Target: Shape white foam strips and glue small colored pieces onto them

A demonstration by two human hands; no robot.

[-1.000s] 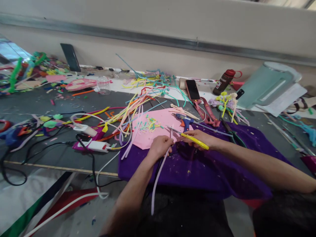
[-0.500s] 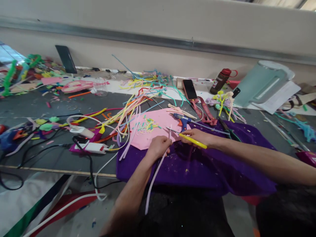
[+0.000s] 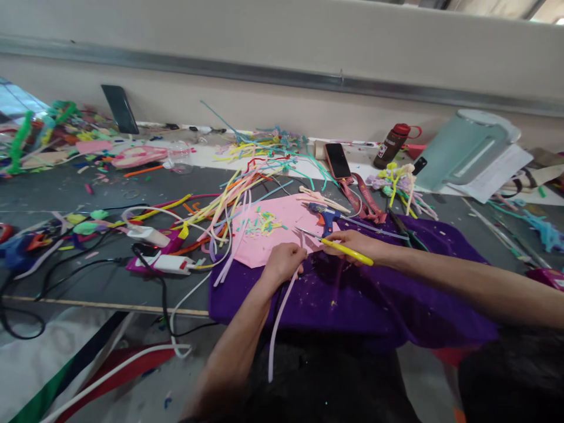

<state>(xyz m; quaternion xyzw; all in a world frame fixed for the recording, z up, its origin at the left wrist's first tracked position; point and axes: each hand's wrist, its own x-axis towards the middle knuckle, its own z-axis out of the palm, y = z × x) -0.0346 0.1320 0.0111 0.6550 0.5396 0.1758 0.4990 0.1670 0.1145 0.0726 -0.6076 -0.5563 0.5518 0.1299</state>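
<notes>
Two bare forearms, no sleeves, watch or rings visible; left hand (image 3: pixel 284 262) and right hand (image 3: pixel 356 245) ungloved; dark clothing below.

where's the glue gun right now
In the head view, the blue glue gun lies on the pink sheet, just beyond the yellow scissors in the right hand.

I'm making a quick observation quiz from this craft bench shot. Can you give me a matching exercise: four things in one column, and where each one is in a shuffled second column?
Things:
1. yellow-handled scissors
2. pale lilac strip
3. blue glue gun
4. brown bottle with red cap

Places:
A. by the wall, beside the pale green jug
B. in the right hand
C. lying on the pink sheet
D. pinched in the left hand, hanging off the table edge

Pairs: 1-B, 2-D, 3-C, 4-A
</notes>
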